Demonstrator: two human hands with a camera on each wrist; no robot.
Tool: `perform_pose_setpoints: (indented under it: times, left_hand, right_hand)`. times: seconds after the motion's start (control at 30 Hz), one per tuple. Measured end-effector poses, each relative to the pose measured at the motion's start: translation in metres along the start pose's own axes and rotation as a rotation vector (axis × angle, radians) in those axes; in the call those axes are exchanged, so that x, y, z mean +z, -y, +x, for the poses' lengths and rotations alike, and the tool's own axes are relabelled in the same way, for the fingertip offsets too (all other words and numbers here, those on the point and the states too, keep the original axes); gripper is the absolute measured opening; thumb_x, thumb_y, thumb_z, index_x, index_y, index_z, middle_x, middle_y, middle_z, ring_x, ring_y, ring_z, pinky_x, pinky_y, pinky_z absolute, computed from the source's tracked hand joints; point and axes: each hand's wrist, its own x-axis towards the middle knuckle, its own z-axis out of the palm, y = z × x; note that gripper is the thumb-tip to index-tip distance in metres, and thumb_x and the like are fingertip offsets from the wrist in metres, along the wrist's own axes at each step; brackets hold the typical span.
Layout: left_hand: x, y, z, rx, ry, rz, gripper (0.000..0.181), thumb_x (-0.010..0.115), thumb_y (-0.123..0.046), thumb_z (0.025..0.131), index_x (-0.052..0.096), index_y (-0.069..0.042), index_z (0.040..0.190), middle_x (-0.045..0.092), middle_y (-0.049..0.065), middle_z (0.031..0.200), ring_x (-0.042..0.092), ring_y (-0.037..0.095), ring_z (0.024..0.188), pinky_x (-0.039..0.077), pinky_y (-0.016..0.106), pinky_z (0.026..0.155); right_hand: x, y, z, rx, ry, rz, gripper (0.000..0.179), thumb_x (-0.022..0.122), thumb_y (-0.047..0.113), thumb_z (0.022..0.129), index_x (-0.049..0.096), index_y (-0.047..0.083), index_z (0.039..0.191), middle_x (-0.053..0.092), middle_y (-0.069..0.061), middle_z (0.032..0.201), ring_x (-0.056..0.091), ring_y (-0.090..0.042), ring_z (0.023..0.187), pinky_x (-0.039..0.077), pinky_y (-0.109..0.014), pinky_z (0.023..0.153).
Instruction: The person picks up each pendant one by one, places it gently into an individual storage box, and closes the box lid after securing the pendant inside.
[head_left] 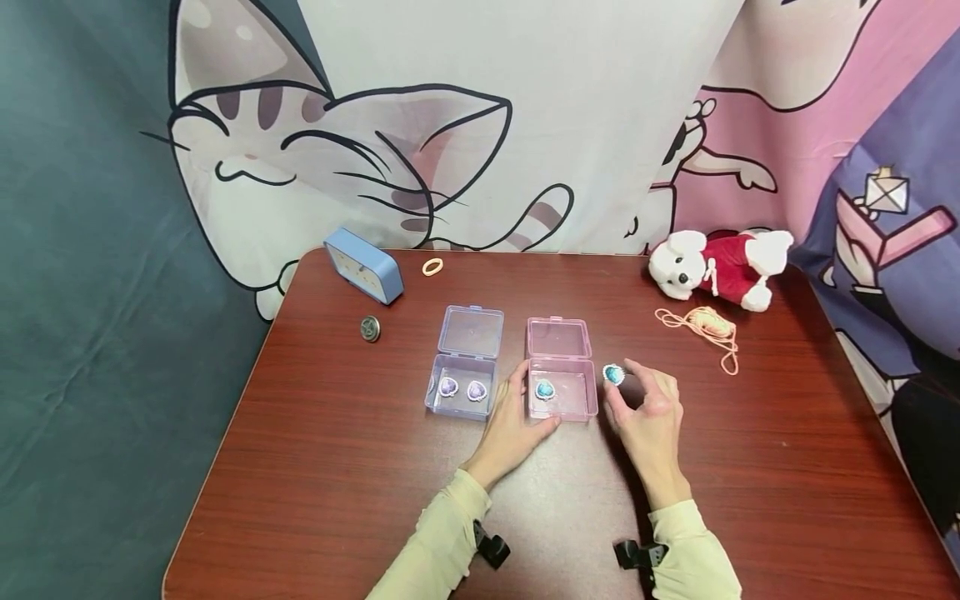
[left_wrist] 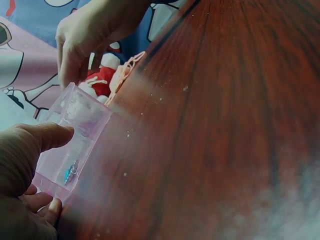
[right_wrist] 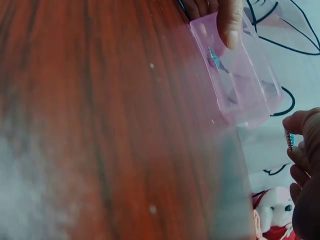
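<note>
Nearest: pale sleeves (head_left: 442,533), small black camera (head_left: 491,548) on each wrist. On the hands: left hand (head_left: 512,432) grips the pink box (head_left: 577,402) at its near left corner, thumb at the near wall, fingers along the left side. My read: that braces it, since light plastic would probably slide on this glossy surface (head_left: 315,467). Right hand (head_left: 651,417) pinches a blue gem (head_left: 613,374) between thumb and fingertip, just right of the box, not touching it. Tip pinch likely because the part is tiny; face isn't covered.

Gem looks: roundish, bright blue stone, whitish rim, beaded edge in the right wrist view. A matching gem (head_left: 544,389) lies inside the pink box, left side. Lid (head_left: 558,338) is folded back, which should leave the top accessible.

Just left, a purple box (head_left: 465,407), also lid back, with two purple gems (head_left: 477,391) side by side. Seems one colour per box.

Farther out: metal disc (head_left: 370,328), string bundle (head_left: 712,323), then blue clock (head_left: 363,265), ring (head_left: 427,272), plush dog (head_left: 731,265) lying down. Probably parked there to stay out of the way. Cat-print curtain (head_left: 600,125) behind.
</note>
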Motion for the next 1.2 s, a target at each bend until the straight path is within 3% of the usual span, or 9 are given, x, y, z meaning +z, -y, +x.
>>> perform_pose_setpoints:
  times: [0.43, 0.93, 1.2]
  left_hand:
    - [-0.001, 0.002, 0.001, 0.010, -0.005, 0.037, 0.101, 0.087, -0.025, 0.085, 0.028, -0.014, 0.166, 0.056, 0.013, 0.145, 0.054, 0.026, 0.129, 0.046, 0.048, 0.111]
    - [-0.002, 0.002, 0.001, -0.002, 0.006, 0.032, 0.101, 0.087, -0.025, 0.085, 0.027, -0.014, 0.166, 0.053, 0.014, 0.150, 0.055, 0.028, 0.131, 0.047, 0.048, 0.111]
    - [-0.001, 0.001, -0.001, 0.042, -0.011, 0.032, 0.101, 0.087, -0.025, 0.084, 0.028, -0.012, 0.165, 0.054, 0.017, 0.148, 0.055, 0.030, 0.129, 0.048, 0.049, 0.109]
  right_hand:
    - [0.015, 0.019, -0.003, -0.024, 0.052, 0.053, 0.040, 0.090, 0.003, 0.078, 0.077, -0.002, 0.115, 0.073, -0.021, 0.105, 0.061, -0.039, 0.104, 0.044, -0.044, 0.090]
    - [0.030, 0.026, -0.011, -0.096, 0.101, 0.084, 0.042, 0.091, -0.001, 0.076, 0.077, 0.000, 0.116, 0.076, -0.017, 0.100, 0.061, -0.038, 0.099, 0.042, -0.045, 0.088]
    - [0.032, 0.024, -0.012, -0.088, 0.119, 0.068, 0.042, 0.091, 0.000, 0.074, 0.077, -0.002, 0.113, 0.074, -0.019, 0.096, 0.059, -0.039, 0.099, 0.040, -0.048, 0.087]
